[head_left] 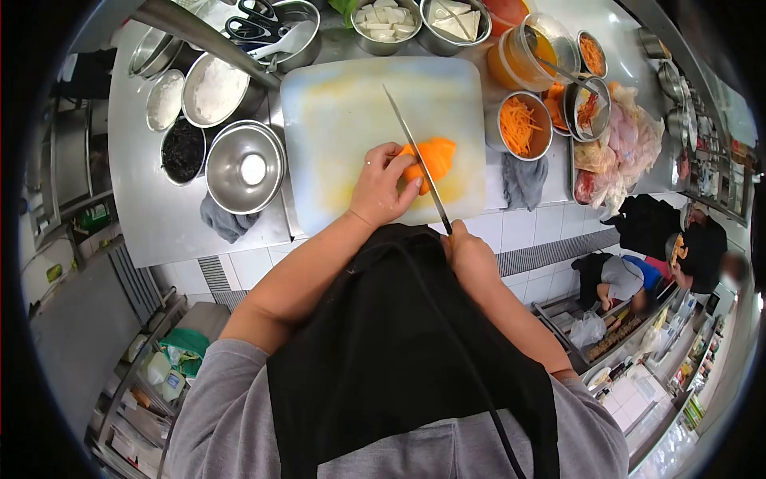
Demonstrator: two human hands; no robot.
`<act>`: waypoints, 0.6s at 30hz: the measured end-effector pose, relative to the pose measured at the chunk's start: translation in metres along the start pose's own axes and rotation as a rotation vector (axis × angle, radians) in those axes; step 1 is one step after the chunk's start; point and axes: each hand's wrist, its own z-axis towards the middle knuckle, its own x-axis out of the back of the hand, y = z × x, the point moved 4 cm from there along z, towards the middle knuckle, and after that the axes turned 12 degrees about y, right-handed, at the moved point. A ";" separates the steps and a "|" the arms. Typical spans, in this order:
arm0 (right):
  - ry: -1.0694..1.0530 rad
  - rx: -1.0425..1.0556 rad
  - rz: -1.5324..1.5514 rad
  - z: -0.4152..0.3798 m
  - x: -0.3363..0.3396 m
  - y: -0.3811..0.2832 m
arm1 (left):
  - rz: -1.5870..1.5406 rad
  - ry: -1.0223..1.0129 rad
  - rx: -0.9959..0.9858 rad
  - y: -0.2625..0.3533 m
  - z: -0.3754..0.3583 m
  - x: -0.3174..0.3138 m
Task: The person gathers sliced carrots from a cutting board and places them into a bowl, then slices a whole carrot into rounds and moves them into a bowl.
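My left hand (381, 187) is on the cutting board (339, 104), its fingers closed against the near side of an orange carrot (439, 153) that appears to be in slices. My right hand (471, 254) grips the handle of a long kitchen knife (435, 191) at the board's front edge. The blade slants up and to the left across the carrot, close to my left fingertips, with its tip over the middle of the board. Whether the edge has gone into the carrot cannot be made out.
Right of the board stand a bowl of shredded carrot (520, 126), an orange-filled container (511, 65) and a tray of raw meat (626, 140). Stacked metal bowls (246, 168) and a grey cloth (226, 221) lie left. Other people (622, 279) work at the far right.
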 end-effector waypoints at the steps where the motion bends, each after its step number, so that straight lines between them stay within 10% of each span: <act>1: -0.006 -0.009 0.006 0.003 -0.001 -0.001 | -0.026 -0.003 0.029 -0.001 0.000 -0.001; 18: 0.097 -0.006 0.062 -0.008 0.004 0.019 | -0.049 -0.025 0.059 -0.001 -0.001 0.001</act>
